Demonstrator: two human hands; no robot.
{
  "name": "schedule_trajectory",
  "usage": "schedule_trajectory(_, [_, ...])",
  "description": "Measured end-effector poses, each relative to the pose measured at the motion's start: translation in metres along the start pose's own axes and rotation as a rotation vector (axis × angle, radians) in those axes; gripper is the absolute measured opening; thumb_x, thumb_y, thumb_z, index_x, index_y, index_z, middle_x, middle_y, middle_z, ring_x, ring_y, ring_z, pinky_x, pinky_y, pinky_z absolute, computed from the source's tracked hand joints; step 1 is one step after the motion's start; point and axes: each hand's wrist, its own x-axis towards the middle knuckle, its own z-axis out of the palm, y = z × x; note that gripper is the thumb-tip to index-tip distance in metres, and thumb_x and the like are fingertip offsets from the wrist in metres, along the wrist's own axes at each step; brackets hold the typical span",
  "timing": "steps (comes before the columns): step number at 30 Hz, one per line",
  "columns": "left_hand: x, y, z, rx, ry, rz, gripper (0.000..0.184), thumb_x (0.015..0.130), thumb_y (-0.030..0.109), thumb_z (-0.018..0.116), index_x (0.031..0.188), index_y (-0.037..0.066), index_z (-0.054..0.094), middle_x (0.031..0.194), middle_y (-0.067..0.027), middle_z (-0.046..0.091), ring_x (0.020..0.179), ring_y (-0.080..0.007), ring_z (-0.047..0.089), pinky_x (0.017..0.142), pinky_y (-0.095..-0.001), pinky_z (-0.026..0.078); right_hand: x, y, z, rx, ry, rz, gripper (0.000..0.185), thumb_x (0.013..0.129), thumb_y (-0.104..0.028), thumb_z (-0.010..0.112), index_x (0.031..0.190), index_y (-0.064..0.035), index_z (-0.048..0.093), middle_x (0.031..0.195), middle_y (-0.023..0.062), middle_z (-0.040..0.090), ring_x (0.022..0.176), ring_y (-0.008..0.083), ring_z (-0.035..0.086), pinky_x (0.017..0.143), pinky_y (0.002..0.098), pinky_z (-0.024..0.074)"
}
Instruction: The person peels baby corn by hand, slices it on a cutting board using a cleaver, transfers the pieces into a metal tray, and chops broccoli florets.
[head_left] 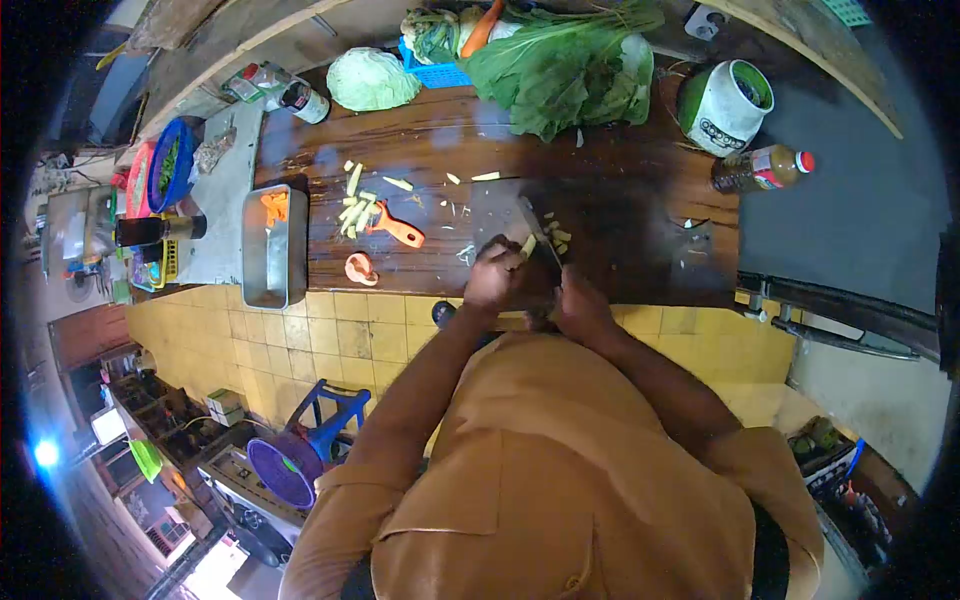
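My right hand (582, 305) is closed around the handle of a knife (541, 232), its blade pointing away from me over a dark cutting surface (620, 235). Just left of the blade, the curled fingers of my left hand (493, 274) hold a pale yellow vegetable stick (528, 245). Short cut pieces (561, 240) lie right of the blade. Farther left is a loose pile of pale sticks (356, 212), with an orange-handled peeler (402, 231) against it. An orange plastic item (361, 268) sits nearer the table's front edge.
A metal tray (274, 280) with orange pieces stands at the table's left end. Along the back are a cabbage (373, 80), a blue basket (436, 72), large leafy greens (565, 75) and a white-and-green container (728, 108). A red-capped bottle (762, 169) lies at the right.
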Motion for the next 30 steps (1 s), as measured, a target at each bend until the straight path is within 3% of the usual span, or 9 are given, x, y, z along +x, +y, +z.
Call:
schedule_trajectory(2, [0.000, 0.001, 0.003, 0.023, 0.008, 0.001, 0.016, 0.072, 0.003, 0.069, 0.088, 0.004, 0.066, 0.089, -0.0125, 0.062, 0.086, -0.0315, 0.061, 0.072, -0.0374, 0.051, 0.007, -0.004, 0.002, 0.000, 0.011, 0.020, 0.036, 0.091, -0.020, 0.050, 0.117, 0.0045, 0.047, 0.090, 0.0303, 0.062, 0.082, 0.0479, 0.062, 0.072, 0.0564, 0.0495])
schedule_trajectory(3, [-0.003, 0.005, 0.009, -0.414, 0.027, -0.255, 0.017, 0.074, 0.003, 0.068, 0.090, 0.003, 0.067, 0.089, -0.0130, 0.061, 0.087, -0.0316, 0.060, 0.073, -0.0373, 0.051, 0.008, -0.007, 0.003, 0.004, 0.019, 0.043, 0.036, 0.091, -0.020, 0.050, 0.118, 0.0042, 0.046, 0.090, 0.0301, 0.062, 0.082, 0.0477, 0.062, 0.071, 0.0569, 0.0491])
schedule_trajectory(5, [-0.007, 0.002, 0.009, -0.849, 0.050, -0.511, 0.017, 0.075, 0.003, 0.067, 0.092, 0.003, 0.067, 0.089, -0.0135, 0.061, 0.088, -0.0316, 0.060, 0.074, -0.0372, 0.051, 0.005, -0.011, 0.003, -0.009, 0.074, 0.001, 0.037, 0.091, -0.020, 0.050, 0.118, 0.0043, 0.046, 0.088, 0.0298, 0.062, 0.080, 0.0477, 0.062, 0.070, 0.0571, 0.0492])
schedule_trajectory(7, [-0.010, -0.001, 0.000, 0.031, -0.124, -0.045, 0.021, 0.077, 0.002, 0.064, 0.098, 0.003, 0.066, 0.090, -0.0147, 0.061, 0.086, -0.0319, 0.060, 0.075, -0.0371, 0.050, 0.003, -0.008, 0.007, -0.023, 0.128, -0.034, 0.037, 0.091, -0.019, 0.050, 0.119, 0.0044, 0.046, 0.087, 0.0295, 0.063, 0.077, 0.0477, 0.063, 0.069, 0.0574, 0.0494])
schedule_trajectory(12, [-0.008, 0.004, -0.001, 0.034, -0.039, 0.016, 0.026, 0.071, -0.001, 0.062, 0.096, 0.002, 0.067, 0.084, -0.0155, 0.060, 0.081, -0.0327, 0.059, 0.072, -0.0416, 0.050, 0.011, -0.019, -0.005, -0.009, -0.061, 0.104, 0.037, 0.092, -0.020, 0.049, 0.120, 0.0038, 0.047, 0.094, 0.0289, 0.063, 0.080, 0.0469, 0.063, 0.070, 0.0567, 0.0505])
schedule_trajectory(15, [-0.007, 0.005, -0.003, 0.043, -0.012, 0.040, 0.016, 0.073, 0.000, 0.062, 0.088, 0.003, 0.065, 0.081, -0.0153, 0.060, 0.078, -0.0338, 0.059, 0.070, -0.0419, 0.050, 0.002, -0.007, 0.009, -0.067, 0.108, -0.074, 0.035, 0.092, -0.019, 0.050, 0.118, 0.0029, 0.047, 0.094, 0.0281, 0.063, 0.080, 0.0465, 0.063, 0.069, 0.0567, 0.0502])
schedule_trajectory(22, [-0.016, -0.005, -0.001, 0.045, -0.045, -0.045, 0.014, 0.073, 0.001, 0.066, 0.087, 0.004, 0.065, 0.084, -0.0136, 0.063, 0.082, -0.0352, 0.062, 0.070, -0.0415, 0.051, 0.004, -0.014, 0.004, 0.023, 0.031, 0.004, 0.030, 0.091, -0.018, 0.051, 0.114, 0.0004, 0.047, 0.090, 0.0276, 0.062, 0.081, 0.0475, 0.062, 0.069, 0.0573, 0.0496])
schedule_trajectory(26, [-0.008, 0.006, -0.007, 0.052, -0.011, 0.037, 0.006, 0.079, 0.003, 0.059, 0.083, 0.004, 0.063, 0.081, -0.0154, 0.062, 0.077, -0.0334, 0.062, 0.069, -0.0415, 0.053, 0.009, -0.002, 0.011, -0.030, 0.046, -0.103, 0.030, 0.091, -0.019, 0.051, 0.113, 0.0008, 0.046, 0.088, 0.0277, 0.062, 0.078, 0.0485, 0.061, 0.067, 0.0574, 0.0493])
schedule_trajectory(30, [-0.012, 0.009, -0.009, 0.001, -0.006, -0.078, 0.005, 0.079, 0.004, 0.060, 0.082, 0.004, 0.064, 0.086, -0.0151, 0.064, 0.082, -0.0327, 0.064, 0.072, -0.0401, 0.054, 0.001, -0.018, -0.001, 0.012, 0.056, -0.095, 0.032, 0.092, -0.019, 0.051, 0.115, 0.0022, 0.047, 0.089, 0.0282, 0.062, 0.079, 0.0485, 0.062, 0.067, 0.0571, 0.0499])
